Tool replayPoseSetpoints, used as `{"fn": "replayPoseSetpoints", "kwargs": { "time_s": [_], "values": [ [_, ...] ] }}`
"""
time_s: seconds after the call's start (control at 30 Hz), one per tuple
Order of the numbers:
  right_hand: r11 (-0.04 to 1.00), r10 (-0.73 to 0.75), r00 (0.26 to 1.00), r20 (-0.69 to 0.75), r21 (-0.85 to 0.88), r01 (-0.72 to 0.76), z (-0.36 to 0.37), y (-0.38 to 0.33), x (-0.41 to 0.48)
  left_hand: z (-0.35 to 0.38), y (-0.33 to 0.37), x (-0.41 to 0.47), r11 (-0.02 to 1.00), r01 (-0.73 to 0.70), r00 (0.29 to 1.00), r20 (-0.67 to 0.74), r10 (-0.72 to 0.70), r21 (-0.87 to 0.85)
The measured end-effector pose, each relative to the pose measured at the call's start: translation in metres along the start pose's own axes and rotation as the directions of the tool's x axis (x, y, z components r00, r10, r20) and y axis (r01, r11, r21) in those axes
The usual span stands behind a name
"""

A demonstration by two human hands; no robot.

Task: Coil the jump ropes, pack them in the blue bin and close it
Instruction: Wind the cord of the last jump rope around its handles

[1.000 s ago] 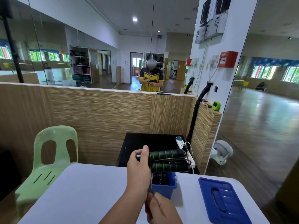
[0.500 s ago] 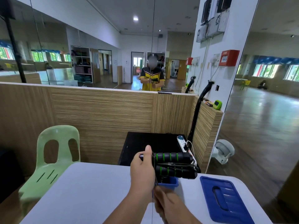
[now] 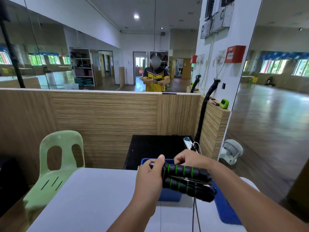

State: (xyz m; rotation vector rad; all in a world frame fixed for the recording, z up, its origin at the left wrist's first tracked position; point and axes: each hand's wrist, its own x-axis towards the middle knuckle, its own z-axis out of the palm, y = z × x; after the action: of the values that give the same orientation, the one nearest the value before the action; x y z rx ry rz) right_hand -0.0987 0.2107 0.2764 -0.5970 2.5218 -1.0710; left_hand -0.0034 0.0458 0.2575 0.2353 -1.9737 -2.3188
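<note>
Our right hand [image 3: 189,159] has swung up over the handles [image 3: 187,180], fingers curled, seemingly pinching the cord [image 3: 194,214]. Our left hand [image 3: 148,179] grips the handles' ends; another wrap is going on, coiling unfinished.

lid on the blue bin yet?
No, the blue lid lies flat on the table, to the right of the blue bin.

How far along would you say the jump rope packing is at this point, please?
Partly done. The jump rope has its handles paired and some cord wrapped round them. In hand: the left hand grips the handle ends, the right hand pinches at the top handle; cord hangs loose below. Left: finish coiling, put it in the blue bin, fit the lid.
</note>
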Motion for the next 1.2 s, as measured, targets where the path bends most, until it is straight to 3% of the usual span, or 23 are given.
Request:
{"fn": "replayPoseSetpoints", "kwargs": {
  "time_s": [0.23,0.37,0.5,0.67,0.77,0.87,1.0,1.2],
  "values": [
    [0.936,-0.042,0.993,0.108,-0.343,0.077,-0.04,-0.052,-0.001,-0.002,-0.008,-0.001,0.986,-0.07,0.997,-0.024,0.074,0.148],
    [0.831,-0.059,0.996,0.059,-0.55,0.082,-0.041,-0.076,-0.006,-0.002,-0.009,0.004,0.979,-0.068,0.997,-0.016,0.072,0.192],
    [0.814,-0.077,0.997,-0.003,-0.577,0.061,-0.038,-0.089,-0.012,-0.003,-0.011,0.009,0.965,-0.11,0.994,0.001,0.113,0.24],
    [0.905,-0.017,0.994,-0.104,-0.425,-0.029,-0.027,-0.091,-0.022,-0.006,-0.021,0.018,0.933,-0.146,0.987,-0.01,0.158,0.329],
    [0.982,0.083,0.992,-0.091,-0.164,-0.097,-0.02,-0.089,-0.033,-0.012,-0.028,0.027,0.927,-0.152,0.978,-0.083,0.191,0.343],
    [0.992,0.106,0.994,-0.027,0.07,-0.104,-0.003,-0.085,-0.047,-0.017,-0.029,0.036,0.942,-0.144,0.964,-0.173,0.203,0.304],
    [0.93,0.09,0.996,0.016,0.357,-0.09,0.031,-0.072,-0.056,-0.015,-0.018,0.046,0.951,-0.169,0.939,-0.251,0.236,0.26],
    [0.76,0.107,0.991,-0.083,0.649,-0.028,0.094,-0.041,-0.052,-0.006,-0.003,0.052,0.972,-0.181,0.928,-0.301,0.218,0.148]
  ]
}}
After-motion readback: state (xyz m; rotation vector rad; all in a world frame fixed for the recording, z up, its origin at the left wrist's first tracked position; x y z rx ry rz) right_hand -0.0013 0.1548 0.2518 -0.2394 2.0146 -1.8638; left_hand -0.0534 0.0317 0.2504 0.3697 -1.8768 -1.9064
